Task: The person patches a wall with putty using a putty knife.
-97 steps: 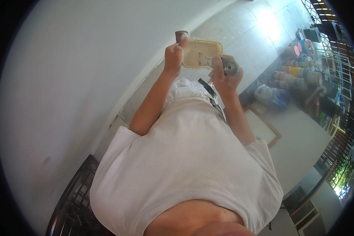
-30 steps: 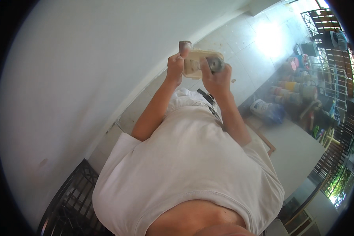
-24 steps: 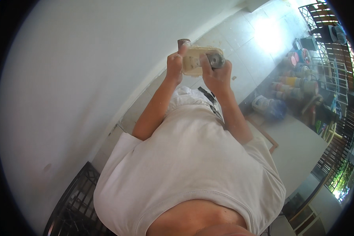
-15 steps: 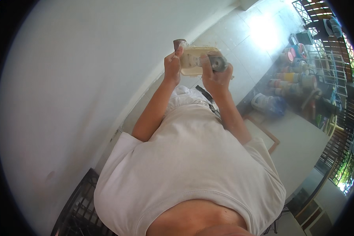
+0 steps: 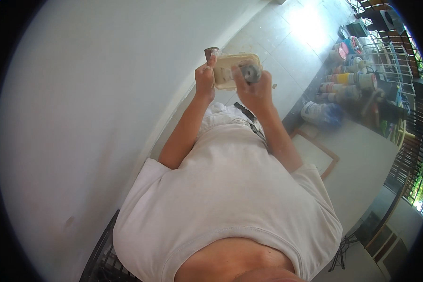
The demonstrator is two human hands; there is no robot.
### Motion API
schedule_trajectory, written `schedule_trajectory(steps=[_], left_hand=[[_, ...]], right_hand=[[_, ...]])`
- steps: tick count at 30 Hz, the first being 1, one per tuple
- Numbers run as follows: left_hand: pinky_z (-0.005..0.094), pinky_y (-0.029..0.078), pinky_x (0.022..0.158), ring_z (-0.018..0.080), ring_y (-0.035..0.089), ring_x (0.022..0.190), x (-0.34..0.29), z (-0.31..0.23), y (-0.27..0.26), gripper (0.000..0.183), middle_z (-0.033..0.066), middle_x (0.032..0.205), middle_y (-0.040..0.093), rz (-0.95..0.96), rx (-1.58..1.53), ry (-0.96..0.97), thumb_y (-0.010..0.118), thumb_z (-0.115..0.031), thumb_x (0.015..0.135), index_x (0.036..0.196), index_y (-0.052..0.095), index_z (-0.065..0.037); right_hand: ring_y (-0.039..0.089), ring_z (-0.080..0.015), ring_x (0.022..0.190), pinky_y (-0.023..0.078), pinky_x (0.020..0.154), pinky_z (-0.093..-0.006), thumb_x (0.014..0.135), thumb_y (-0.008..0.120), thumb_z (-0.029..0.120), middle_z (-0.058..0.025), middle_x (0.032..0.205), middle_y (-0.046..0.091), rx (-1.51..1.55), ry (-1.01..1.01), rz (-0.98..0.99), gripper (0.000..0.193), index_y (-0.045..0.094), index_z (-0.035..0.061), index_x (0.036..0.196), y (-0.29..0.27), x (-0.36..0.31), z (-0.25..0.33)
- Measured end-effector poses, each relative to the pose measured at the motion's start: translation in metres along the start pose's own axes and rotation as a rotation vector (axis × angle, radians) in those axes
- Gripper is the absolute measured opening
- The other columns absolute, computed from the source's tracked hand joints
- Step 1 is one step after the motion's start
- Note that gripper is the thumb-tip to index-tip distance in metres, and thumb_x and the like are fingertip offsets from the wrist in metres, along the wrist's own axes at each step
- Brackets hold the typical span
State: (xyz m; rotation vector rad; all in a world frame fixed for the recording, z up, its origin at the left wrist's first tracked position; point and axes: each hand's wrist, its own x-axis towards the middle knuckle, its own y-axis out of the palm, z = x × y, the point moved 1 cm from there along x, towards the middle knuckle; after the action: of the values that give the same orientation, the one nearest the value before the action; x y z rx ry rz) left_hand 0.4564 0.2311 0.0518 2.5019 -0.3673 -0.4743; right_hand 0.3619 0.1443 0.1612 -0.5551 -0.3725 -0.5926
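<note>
My left hand [image 5: 204, 81] is closed on the near-left edge of a shallow, pale yellow tub [image 5: 225, 62] with rounded corners, its inside smeared with whitish stuff. A small brown piece with pale smears [image 5: 211, 52] sticks up beyond the fingers of that hand; whether they grip it too I cannot tell. Over the tub's right part, my right hand [image 5: 256, 91] is closed on a grey, round-ended tool [image 5: 251, 73] with a dark spot in its middle. Motion blurs the tool and fingers, so its exact kind does not show.
A white wall [image 5: 80, 94] runs close along my left. At the right stand several paint pots [image 5: 345, 78], a white wire rack [image 5: 390, 58] and a whitish-blue bag or tub [image 5: 320, 114]. A brown-framed panel [image 5: 315, 148] lies nearer. Behind me is a black lattice [image 5: 105, 258].
My right hand has moved a little left with the grey tool, further over the tub. The tub looks tilted differently, and the left hand keeps its hold.
</note>
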Motion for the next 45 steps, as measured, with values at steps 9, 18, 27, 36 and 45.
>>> schedule_trajectory(steps=[9,18,27,36,45], left_hand=[[0.0285,0.050,0.070,0.0135,0.063,0.079,-0.001,0.012,-0.001,0.044,0.0090,0.089,0.066,0.024,0.026,0.013,0.060,-0.038,0.095,0.098,0.067,0.006],[0.0275,0.049,0.070,0.0128,0.062,0.078,-0.016,0.018,-0.016,0.043,0.0077,0.089,0.066,0.013,0.046,-0.013,0.059,-0.037,0.095,0.099,0.067,0.005],[0.0259,0.048,0.072,0.0110,0.061,0.079,-0.025,0.026,-0.033,0.043,0.0071,0.089,0.066,0.015,0.019,0.001,0.057,-0.037,0.096,0.098,0.067,0.005],[0.0254,0.046,0.069,0.0100,0.058,0.075,-0.031,0.035,-0.045,0.041,0.0052,0.087,0.065,0.006,0.064,-0.019,0.057,-0.037,0.096,0.097,0.067,0.003],[0.0254,0.046,0.069,0.0097,0.058,0.075,-0.041,0.033,-0.047,0.041,0.0050,0.087,0.065,-0.006,-0.005,-0.041,0.058,-0.036,0.096,0.098,0.067,0.003]], right_hand=[[0.059,-0.0135,0.054,0.047,0.053,-0.0287,0.087,0.065,0.009,-0.0100,0.064,0.064,0.201,0.280,-0.077,0.010,0.063,0.0003,0.082,-0.007,-0.018,-0.017],[0.059,-0.0130,0.053,0.046,0.052,-0.0280,0.088,0.066,0.009,-0.0098,0.063,0.063,0.179,0.214,-0.031,0.011,0.064,-0.0012,0.084,-0.007,-0.028,-0.013],[0.052,-0.0083,0.047,0.040,0.044,-0.0240,0.091,0.066,0.016,-0.0038,0.064,0.061,0.122,0.222,0.126,0.020,0.066,-0.0032,0.088,-0.005,-0.041,-0.018],[0.052,-0.0070,0.049,0.042,0.045,-0.0237,0.091,0.065,0.015,-0.0048,0.066,0.062,0.086,0.102,-0.050,0.019,0.066,-0.0027,0.087,-0.010,-0.052,-0.036],[0.057,-0.0104,0.053,0.044,0.050,-0.0252,0.093,0.063,0.015,-0.0078,0.067,0.066,0.209,0.214,-0.113,0.020,0.064,-0.0038,0.085,-0.024,-0.071,-0.028]])
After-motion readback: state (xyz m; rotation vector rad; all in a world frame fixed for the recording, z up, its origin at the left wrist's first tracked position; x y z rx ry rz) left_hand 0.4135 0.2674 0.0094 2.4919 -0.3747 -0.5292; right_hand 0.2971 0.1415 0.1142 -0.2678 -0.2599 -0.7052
